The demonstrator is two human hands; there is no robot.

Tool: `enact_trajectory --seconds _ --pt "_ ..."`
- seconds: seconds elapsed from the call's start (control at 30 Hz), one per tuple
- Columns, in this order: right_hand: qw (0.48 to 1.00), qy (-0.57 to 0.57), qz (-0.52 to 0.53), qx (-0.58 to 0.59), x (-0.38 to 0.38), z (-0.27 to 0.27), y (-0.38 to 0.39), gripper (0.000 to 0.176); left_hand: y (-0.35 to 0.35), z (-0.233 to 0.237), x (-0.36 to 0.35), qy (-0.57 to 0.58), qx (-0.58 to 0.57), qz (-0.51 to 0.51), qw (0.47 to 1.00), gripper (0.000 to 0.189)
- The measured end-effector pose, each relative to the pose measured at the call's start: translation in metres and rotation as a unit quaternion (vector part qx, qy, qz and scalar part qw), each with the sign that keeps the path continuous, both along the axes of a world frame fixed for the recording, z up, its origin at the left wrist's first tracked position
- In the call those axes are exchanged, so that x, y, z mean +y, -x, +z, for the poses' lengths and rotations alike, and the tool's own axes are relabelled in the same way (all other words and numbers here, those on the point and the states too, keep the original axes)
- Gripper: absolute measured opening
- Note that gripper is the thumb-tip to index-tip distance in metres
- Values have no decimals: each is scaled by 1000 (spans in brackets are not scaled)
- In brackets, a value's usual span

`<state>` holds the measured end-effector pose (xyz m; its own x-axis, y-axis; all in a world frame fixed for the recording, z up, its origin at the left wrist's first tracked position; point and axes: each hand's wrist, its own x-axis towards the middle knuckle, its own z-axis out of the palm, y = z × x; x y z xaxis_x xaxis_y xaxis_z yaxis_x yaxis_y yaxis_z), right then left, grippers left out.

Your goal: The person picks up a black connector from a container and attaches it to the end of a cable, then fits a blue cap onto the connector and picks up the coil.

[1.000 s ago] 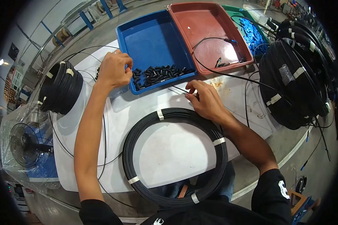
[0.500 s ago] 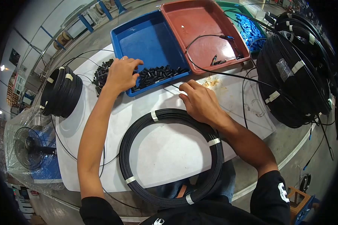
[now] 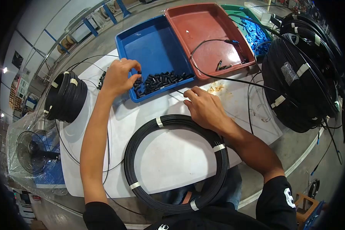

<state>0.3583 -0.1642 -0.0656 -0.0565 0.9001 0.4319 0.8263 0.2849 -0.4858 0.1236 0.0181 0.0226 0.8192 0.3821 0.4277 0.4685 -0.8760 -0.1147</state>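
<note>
My left hand point(image 3: 121, 76) is at the left edge of the blue tray point(image 3: 123, 50), with a small black piece point(image 3: 139, 73) pinched between thumb and forefinger. Many more small black pieces point(image 3: 163, 80) lie in the front of that tray. Closed around the end of a thin black cable point(image 3: 178, 91), my right hand point(image 3: 205, 107) rests over the table near the tray's front right corner. Below the hands lies a large black cable coil point(image 3: 132, 153) bound with white tape, its front part reaching over the table edge.
Right of the blue tray is a red tray point(image 3: 203, 23) with a few black parts and a cable across it. Behind stands a green tray point(image 3: 230, 8) with blue pieces. Cable coils stand at left point(image 3: 67, 96) and right point(image 3: 295, 84). A fan point(image 3: 30, 151) is at far left.
My left thumb and forefinger have come together on a small black piece. My right hand has hardly moved. The view has shifted slightly.
</note>
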Motion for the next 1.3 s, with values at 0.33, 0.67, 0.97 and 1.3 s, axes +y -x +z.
enact_trajectory --seconds 0.33,0.67,0.97,1.3 --pt "1000 0 3 -2 -1 1 0 16 0 -23 -7 308 -182 102 928 20" --pt "1000 8 2 -10 -1 1 -1 17 -6 -24 -15 300 -232 83 922 18" --pt "998 -58 -4 -7 -4 10 5 23 -11 -40 -70 363 -299 27 882 18" --pt "996 4 58 67 12 12 17 18 33 -51 -123 269 -295 38 916 14"
